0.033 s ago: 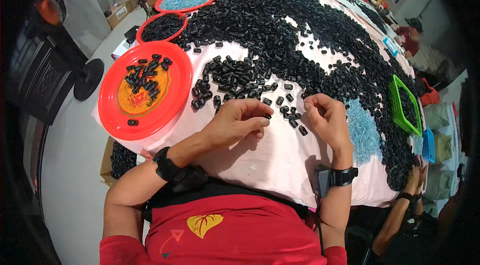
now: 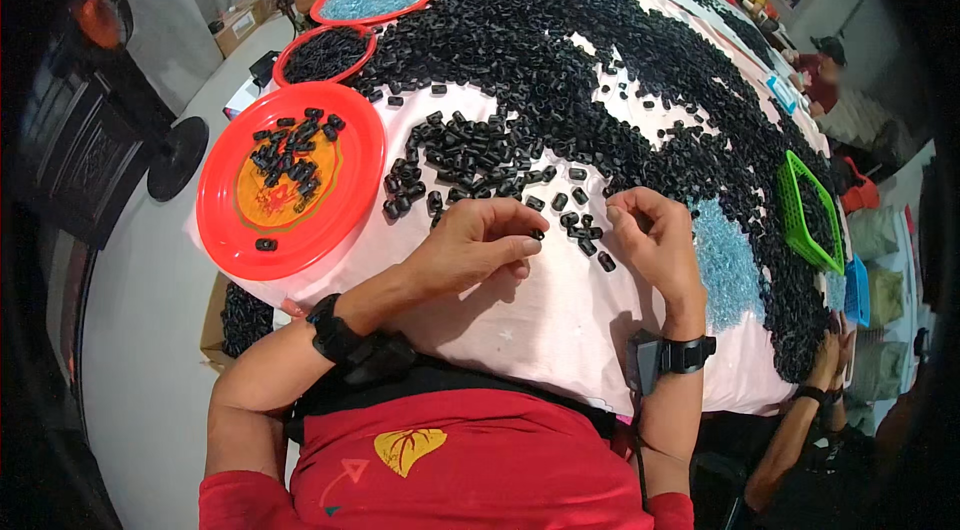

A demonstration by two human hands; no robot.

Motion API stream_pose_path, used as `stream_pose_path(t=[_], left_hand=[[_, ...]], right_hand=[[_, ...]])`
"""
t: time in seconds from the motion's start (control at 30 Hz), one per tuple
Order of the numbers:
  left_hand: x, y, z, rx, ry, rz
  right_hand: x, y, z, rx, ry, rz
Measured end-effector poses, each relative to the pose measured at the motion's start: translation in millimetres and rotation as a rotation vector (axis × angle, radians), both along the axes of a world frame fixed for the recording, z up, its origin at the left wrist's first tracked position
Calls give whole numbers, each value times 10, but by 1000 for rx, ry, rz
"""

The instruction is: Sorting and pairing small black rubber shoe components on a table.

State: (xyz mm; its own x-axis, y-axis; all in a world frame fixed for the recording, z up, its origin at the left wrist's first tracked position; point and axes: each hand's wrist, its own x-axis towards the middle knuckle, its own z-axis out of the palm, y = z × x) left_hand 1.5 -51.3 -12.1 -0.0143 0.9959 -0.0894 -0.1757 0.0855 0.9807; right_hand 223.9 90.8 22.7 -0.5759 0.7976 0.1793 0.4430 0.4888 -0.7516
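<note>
My left hand (image 2: 478, 248) pinches a small black plastic piece (image 2: 537, 234) between thumb and forefinger, above the pale pink cloth (image 2: 480, 320). To its right, my right hand (image 2: 652, 235) has its thumb and fingertips pressed together; whatever they may hold is too small to make out. Between the hands and just beyond them lie several loose black plastic pieces (image 2: 586, 230), short and rounded. A looser cluster (image 2: 470, 155) of the same kind spreads past my left hand.
At left, a red plate (image 2: 225, 230) holds some black pieces. Behind it are a red tray of black parts (image 2: 325, 55) and one of clear bluish pieces (image 2: 370, 0). A large black heap (image 2: 510, 30) covers the far table. Clear pieces (image 2: 725, 265) and a green basket (image 2: 810, 210) lie right; co-workers sit around.
</note>
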Motion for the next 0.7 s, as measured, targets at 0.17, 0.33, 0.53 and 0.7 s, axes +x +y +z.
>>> stream_pose_path(t=[0.17,0.33,0.53,0.7], left_hand=[[41,-46,123,-66,-99,-21],[38,1,-7,37,-63,-29],[49,-23,43,-14,-134,-10],[27,-24,49,-21,-169,-11]], right_hand=[[-116,-139,37,-214,248,193],[-232,-247,0,-290,357,300],[-273,-272,17,-133,286,369],[-301,-297,22,-96,270,377]])
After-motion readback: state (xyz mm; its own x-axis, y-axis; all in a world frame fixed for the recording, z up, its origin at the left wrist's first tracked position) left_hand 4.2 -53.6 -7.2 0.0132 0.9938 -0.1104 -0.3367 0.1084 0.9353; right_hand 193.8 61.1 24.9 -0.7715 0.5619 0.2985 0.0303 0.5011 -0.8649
